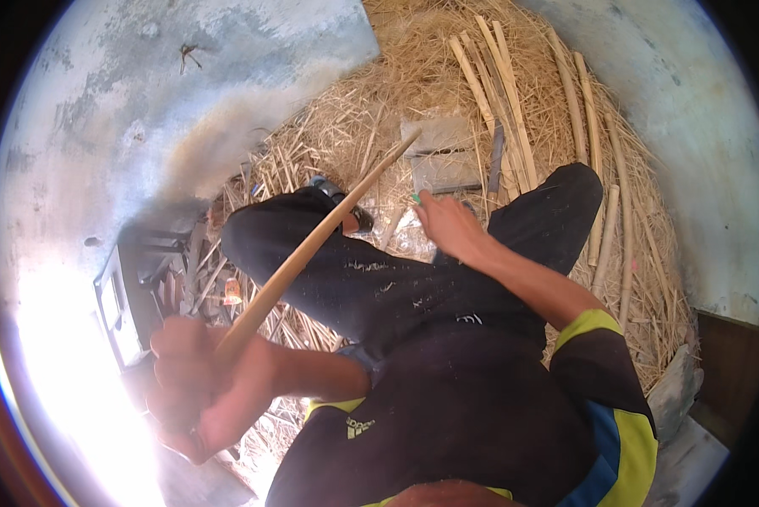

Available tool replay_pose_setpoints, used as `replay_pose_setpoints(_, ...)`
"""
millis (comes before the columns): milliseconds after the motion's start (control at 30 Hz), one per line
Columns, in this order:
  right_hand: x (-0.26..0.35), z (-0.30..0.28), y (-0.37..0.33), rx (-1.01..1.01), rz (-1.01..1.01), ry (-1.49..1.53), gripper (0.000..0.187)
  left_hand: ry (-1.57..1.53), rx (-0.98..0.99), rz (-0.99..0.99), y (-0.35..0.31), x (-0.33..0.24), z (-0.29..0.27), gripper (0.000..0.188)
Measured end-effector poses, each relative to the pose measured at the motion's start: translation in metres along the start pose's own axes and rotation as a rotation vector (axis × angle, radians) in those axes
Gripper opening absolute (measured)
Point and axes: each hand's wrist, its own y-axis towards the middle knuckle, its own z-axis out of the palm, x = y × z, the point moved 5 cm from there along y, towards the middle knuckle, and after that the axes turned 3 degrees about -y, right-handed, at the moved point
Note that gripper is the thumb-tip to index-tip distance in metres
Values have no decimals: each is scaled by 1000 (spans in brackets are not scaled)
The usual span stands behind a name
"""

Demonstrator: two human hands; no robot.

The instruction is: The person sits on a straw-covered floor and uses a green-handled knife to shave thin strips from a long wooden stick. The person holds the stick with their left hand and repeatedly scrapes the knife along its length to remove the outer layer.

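My left hand (198, 384), raised close to the camera at the left, is wrapped round the thick end of a long, smooth, pale wooden or bamboo stick (308, 249). The stick slants up and away to the right, its thin end over the shavings. My right hand (449, 224) is low between my bent legs, fingers curled in. A small green bit (416, 198) shows at its fingertips; what it belongs to is hidden. Just beyond that hand lie flat grey slabs (445, 171), with a dark, long blade-like tool (496, 160) to their right.
Straw-like shavings (405, 63) cover the floor. Long pale strips (506, 93) lie beyond my right knee, and round poles (595, 160) along the right wall (692, 127). A bluish wall (227, 76) stands at the left, near a dark-framed object (130, 291) and an orange item (232, 291).
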Motion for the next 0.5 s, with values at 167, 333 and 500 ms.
replay_pose_setpoints(167, 65, -38, -20, -182, -224, 306, 21, 159, -135, 38, -6, -6, -4, 39)
replay_pose_setpoints(333, 84, -45, -21, -10, -183, 246, 22, 19, -1, 22, -10, -10, -2, 40)
replay_pose_setpoints(500, 26, -21, 5, 46, -65, 65, 25, -22, -20, -14, -5, -4, -10, 42)
